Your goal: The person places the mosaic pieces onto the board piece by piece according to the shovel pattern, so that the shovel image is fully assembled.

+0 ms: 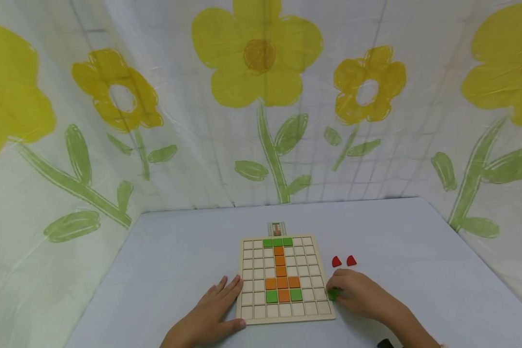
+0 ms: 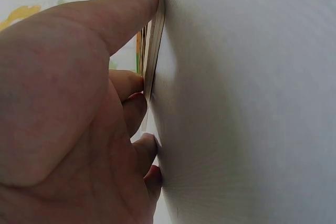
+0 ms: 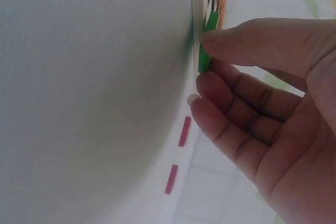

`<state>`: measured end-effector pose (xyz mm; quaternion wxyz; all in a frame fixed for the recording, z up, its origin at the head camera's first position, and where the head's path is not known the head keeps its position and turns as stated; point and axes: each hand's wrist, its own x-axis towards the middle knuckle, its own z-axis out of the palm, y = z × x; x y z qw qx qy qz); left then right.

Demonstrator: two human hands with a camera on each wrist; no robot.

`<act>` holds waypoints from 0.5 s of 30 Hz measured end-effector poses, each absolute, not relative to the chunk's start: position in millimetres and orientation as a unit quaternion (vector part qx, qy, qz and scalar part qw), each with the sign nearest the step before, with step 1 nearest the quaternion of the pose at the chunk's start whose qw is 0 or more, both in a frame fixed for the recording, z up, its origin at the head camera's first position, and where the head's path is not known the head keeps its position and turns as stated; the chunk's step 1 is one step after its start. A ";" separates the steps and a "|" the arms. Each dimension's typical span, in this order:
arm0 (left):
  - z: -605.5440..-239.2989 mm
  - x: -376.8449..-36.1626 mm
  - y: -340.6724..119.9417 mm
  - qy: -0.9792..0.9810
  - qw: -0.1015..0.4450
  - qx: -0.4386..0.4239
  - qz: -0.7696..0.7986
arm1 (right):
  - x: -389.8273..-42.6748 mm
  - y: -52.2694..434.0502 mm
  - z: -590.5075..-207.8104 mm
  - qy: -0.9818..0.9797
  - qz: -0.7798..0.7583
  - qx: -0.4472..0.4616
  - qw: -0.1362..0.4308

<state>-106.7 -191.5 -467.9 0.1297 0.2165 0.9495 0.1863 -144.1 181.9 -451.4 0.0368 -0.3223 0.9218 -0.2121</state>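
Observation:
A wooden grid board (image 1: 285,314) lies on the table, with orange tiles (image 1: 282,282) in a column and green tiles (image 1: 277,242) at its top and near its foot. My left hand (image 1: 213,309) lies flat with straight fingers against the board's left edge (image 2: 154,40). My right hand (image 1: 356,292) pinches a green tile (image 1: 333,293) (image 3: 206,45) at the board's right edge (image 3: 196,3). Two red pieces (image 1: 343,261) (image 3: 178,150) lie just beyond the right hand.
The pale blue table (image 1: 178,261) is walled by a white cloth (image 1: 261,96) printed with yellow flowers. A small pattern card (image 1: 276,228) lies at the board's far edge. A dark object (image 1: 384,343) shows at the bottom edge by the right wrist.

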 end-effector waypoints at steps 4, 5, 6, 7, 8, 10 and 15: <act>-467.9 -106.7 -191.3 0.949 0.129 0.218 0.187 | -143.7 175.6 -449.7 0.920 -0.208 -0.330 0.035; -467.8 -106.8 -191.3 0.949 0.129 0.217 0.187 | -143.7 173.9 -450.0 0.920 -0.204 -0.332 0.032; -467.6 -106.8 -191.4 0.949 0.128 0.219 0.188 | -143.7 171.8 -450.3 0.920 -0.203 -0.333 0.030; -467.3 -106.9 -191.6 0.948 0.127 0.220 0.189 | -143.7 169.8 -450.8 0.921 -0.200 -0.333 0.029; -467.1 -106.8 -191.6 0.948 0.127 0.221 0.190 | -143.7 167.6 -451.4 0.921 -0.199 -0.335 0.027; -466.5 -106.8 -191.7 0.948 0.129 0.219 0.190 | -143.0 162.6 -453.0 0.918 -0.201 -0.341 0.024; -467.4 -107.0 -191.4 0.950 0.139 0.210 0.185 | -140.6 149.6 -455.9 0.908 -0.214 -0.359 0.028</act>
